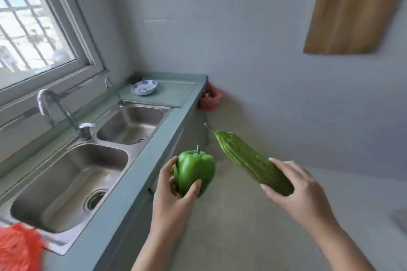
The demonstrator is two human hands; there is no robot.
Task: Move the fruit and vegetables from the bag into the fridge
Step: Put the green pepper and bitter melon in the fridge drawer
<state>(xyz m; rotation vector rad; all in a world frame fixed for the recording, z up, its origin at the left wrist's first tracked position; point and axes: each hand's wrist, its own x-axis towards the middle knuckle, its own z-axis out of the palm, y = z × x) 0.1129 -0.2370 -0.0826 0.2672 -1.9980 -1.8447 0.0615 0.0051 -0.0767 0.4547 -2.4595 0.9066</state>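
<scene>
Down in the lower left corner, an orange-red plastic bag (19, 246) sits crumpled on the surface (123, 200), just beside the near basin of a steel double sink (72, 182). Above it a barred window (33, 17) fills the wall, and a curved tap (55, 108) stands behind the divide between the basins. Past the far basin a small white dish with blue marks (143, 87) rests near the end of the surface. On the floor in the corner beyond that end lies something red (210, 99), perhaps a second bag; it is too blurred to be sure.

My left grip (174, 191) is curled round a green bell pepper (195, 171), thumb across its lower front, fingers behind its left side, stem pointing up. The pepper is in the air just off the front edge of the surface, over the floor. To its right, apart from it, my right grip (297, 191) clamps the thick end of a bitter gourd (248, 160), thumb under, fingers over the top. The gourd tilts up and away to the left, its thin stem end pointing toward the corner. High on the right wall a wooden board (352, 6) lies flat against the tiles.
</scene>
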